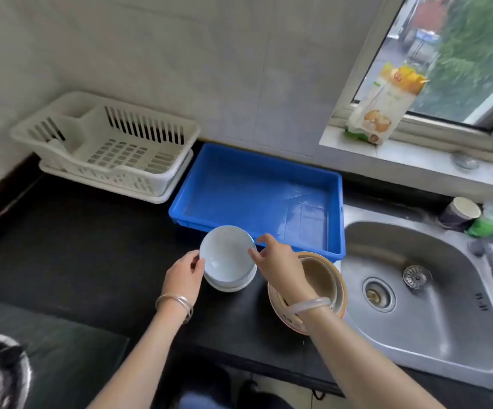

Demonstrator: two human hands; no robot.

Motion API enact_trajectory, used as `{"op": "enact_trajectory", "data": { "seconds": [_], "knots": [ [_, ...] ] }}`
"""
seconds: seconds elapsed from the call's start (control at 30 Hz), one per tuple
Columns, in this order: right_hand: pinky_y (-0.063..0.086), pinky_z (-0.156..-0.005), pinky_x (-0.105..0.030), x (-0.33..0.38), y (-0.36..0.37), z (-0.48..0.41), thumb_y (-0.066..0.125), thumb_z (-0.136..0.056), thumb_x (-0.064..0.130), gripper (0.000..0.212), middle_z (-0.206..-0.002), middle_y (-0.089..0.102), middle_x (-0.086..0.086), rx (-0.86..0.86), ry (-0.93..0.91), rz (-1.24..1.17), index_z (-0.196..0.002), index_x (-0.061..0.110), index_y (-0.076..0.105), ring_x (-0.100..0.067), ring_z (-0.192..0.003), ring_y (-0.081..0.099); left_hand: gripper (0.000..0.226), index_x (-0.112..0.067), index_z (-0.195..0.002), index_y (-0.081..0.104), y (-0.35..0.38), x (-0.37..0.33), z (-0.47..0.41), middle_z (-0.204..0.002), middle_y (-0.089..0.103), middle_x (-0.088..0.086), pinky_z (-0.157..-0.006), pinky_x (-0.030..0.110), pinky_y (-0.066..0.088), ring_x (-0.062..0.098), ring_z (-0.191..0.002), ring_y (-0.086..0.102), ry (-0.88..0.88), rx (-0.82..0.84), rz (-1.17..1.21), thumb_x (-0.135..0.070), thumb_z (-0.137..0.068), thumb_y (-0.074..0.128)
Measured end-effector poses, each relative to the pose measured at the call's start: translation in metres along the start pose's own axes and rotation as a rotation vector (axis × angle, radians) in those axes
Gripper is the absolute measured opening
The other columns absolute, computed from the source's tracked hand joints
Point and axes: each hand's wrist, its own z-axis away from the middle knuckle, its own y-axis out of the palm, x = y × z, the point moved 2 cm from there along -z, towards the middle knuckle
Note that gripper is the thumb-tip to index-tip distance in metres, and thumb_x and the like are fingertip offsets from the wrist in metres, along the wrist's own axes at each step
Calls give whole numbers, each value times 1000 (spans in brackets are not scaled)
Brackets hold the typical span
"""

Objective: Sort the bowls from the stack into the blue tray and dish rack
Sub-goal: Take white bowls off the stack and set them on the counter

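head | left hand, right hand hold top bowl | mouth up

One white bowl stack, one tan bowl stack, one blue tray, one rack

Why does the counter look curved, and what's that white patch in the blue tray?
Head view: the wide-angle lens bows the counter and wall lines; window daylight glares off the blue tray and the sink; the bottom-left corner is blurred.
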Motion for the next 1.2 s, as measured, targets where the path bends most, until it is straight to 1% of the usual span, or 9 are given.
{"op": "enact_trajectory", "data": {
  "seconds": [0.13, 0.3, 0.43, 0.6, 0.73, 0.87, 0.97, 1.07, 1.2],
  "knots": [
    [33, -60, -32, 12, 10, -10, 55, -89, 38, 26, -93, 65, -6, -68, 26, 131, -99, 14, 49, -27, -75, 51, 30, -15, -121, 55, 6, 3, -6, -117, 64, 7, -89, 37, 50, 24, -98, 63, -28, -24, 112, -18, -92, 48],
    [21, -46, -27, 22, 14, -19, 48, -89, 12, 15, -86, 66, -13, -130, 3, 331, -84, 13, 33, -29, -63, 43, 23, -16, -112, 58, 9, 9, -14, -111, 62, 5, -82, 37, 53, 22, -92, 64, -16, -20, 162, -16, -91, 49],
    [33, -57, -28, 31, 14, -21, 46, -87, 0, 12, -93, 66, -13, -45, -17, 486, -95, 8, 49, -34, -81, 63, 23, -19, -112, 58, 8, 12, -23, -112, 60, 4, -84, 38, 54, 20, -90, 64, -8, 27, 214, -14, -91, 50],
    [31, -58, -29, 34, 6, -18, 42, -88, 3, 15, -92, 66, -12, -59, -33, 530, -94, 7, 55, -34, -83, 64, 26, -21, -113, 59, 7, 15, -33, -112, 61, 2, -87, 41, 55, 19, -91, 64, -2, 120, 231, -13, -90, 52],
    [31, -59, -30, 31, -5, -13, 39, -95, 11, 17, -88, 64, -17, -99, -16, 409, -90, 6, 54, -35, -77, 59, 25, -19, -112, 62, 6, 19, -42, -110, 60, 3, -86, 40, 55, 19, -90, 64, 12, 164, 193, -13, -90, 52],
    [29, -59, -32, 23, -20, -10, 38, -96, 22, 31, -74, 60, -18, -176, 58, 223, -68, 9, 40, -32, -67, 42, 23, -19, -112, 62, 8, 16, -48, -107, 59, 2, -87, 39, 54, 20, -90, 64, 24, 173, 148, -18, -90, 55],
    [36, -56, -32, 17, -31, -10, 41, -94, 21, 39, -61, 58, -14, -198, 87, 102, -56, 17, 32, -32, -60, 51, 18, -21, -104, 61, 11, 7, -50, -100, 54, -2, -79, 32, 51, 17, -85, 59, 86, 135, 65, -20, -86, 60],
    [45, -48, -23, 8, -42, -13, 44, -93, 20, 36, -51, 55, -6, -159, 150, -110, -57, 17, 41, -15, -41, 57, 7, -19, -88, 56, 15, -4, -49, -97, 50, -2, -70, 28, 44, 16, -77, 54, 127, 59, -20, -16, -84, 60],
    [37, -35, -11, -2, -52, -17, 46, -92, 16, 32, -47, 54, -5, -121, 178, -298, -61, 13, 52, -5, -27, 49, 11, -17, -78, 48, 20, -18, -46, -86, 50, -1, -60, 25, 40, 16, -71, 50, 178, -51, -85, -11, -87, 50]
  ]
}}
